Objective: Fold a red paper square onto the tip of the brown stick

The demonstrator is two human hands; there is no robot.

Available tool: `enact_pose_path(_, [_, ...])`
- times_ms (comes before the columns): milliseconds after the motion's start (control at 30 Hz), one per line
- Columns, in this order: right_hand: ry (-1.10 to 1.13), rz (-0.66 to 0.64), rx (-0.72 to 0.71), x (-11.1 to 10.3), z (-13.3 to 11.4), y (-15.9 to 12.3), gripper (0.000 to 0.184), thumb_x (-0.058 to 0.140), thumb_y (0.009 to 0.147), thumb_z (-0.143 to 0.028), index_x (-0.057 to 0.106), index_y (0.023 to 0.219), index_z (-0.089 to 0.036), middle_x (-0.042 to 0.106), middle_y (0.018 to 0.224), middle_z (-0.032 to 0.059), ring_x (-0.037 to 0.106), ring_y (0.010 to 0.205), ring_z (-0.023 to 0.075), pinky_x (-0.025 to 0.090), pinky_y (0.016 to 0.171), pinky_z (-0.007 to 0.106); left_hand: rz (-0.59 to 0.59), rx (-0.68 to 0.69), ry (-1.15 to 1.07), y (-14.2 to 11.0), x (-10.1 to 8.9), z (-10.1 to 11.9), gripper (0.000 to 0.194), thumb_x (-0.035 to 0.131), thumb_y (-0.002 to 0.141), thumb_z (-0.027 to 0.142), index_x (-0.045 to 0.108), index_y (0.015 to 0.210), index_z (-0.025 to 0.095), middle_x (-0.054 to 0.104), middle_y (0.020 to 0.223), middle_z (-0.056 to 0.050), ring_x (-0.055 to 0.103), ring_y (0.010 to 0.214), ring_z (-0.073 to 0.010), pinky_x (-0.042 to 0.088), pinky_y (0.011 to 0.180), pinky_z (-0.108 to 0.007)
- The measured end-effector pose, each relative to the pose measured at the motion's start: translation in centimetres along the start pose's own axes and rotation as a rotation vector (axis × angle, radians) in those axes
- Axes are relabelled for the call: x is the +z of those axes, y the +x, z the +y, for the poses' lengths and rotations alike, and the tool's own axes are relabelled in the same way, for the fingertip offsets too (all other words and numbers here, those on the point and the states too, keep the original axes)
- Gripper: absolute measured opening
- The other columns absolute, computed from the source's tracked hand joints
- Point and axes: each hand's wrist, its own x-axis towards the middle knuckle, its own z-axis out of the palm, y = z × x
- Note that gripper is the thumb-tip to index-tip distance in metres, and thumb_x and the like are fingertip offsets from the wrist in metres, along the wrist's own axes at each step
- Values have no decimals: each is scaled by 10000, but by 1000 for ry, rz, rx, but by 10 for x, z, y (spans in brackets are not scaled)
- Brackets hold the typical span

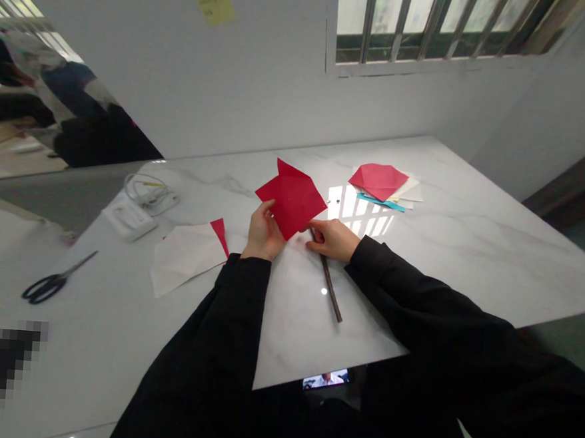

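Both hands are raised just above a white marble table (470, 258). My left hand (265, 230) grips the lower left edge of a folded sheet of red paper (294, 199). My right hand (330, 240) comes in from the right, its fingertips on the sheet's lower corner. A thin dark brown stick (328, 287) lies on the table, its upper end running beneath my right hand. I cannot tell whether that hand grips the stick.
To the left lie a folded white sheet with red showing (185, 257), black-handled scissors (57, 283), and a white charger with cable (137, 211). Coloured papers under a red folded sheet (379, 182) sit at the back. A mirror (54, 109) stands at the left, and a phone (326, 379) at the near edge.
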Motion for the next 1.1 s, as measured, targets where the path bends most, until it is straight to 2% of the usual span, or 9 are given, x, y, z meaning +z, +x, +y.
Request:
enact_pose_path(333, [-1,9,-7,0,0,0,322,737,910,-111,783,1227,-139,579,676,-54,507,615,119,361,686,262,-8,5,14,0,-1,0,170,659,900,197,739,1046,169,822,957,-76,801,965,-250,642,928,-354])
enact_pose_path(633, [33,50,-1,2,0,0,216,708,920,-98,820,1099,-146,587,673,-49,496,609,106,370,698,255,-6,1,7,-2,1,0,241,652,909,189,747,1129,157,823,960,-74,784,844,-208,634,846,-310])
enact_pose_path(1100, [14,3,-1,1,3,1,234,697,926,-110,839,1106,-155,604,685,-38,512,621,108,359,691,258,16,-10,8,-2,3,1,320,639,926,190,741,1226,148,815,941,-74,789,856,-216,627,898,-326])
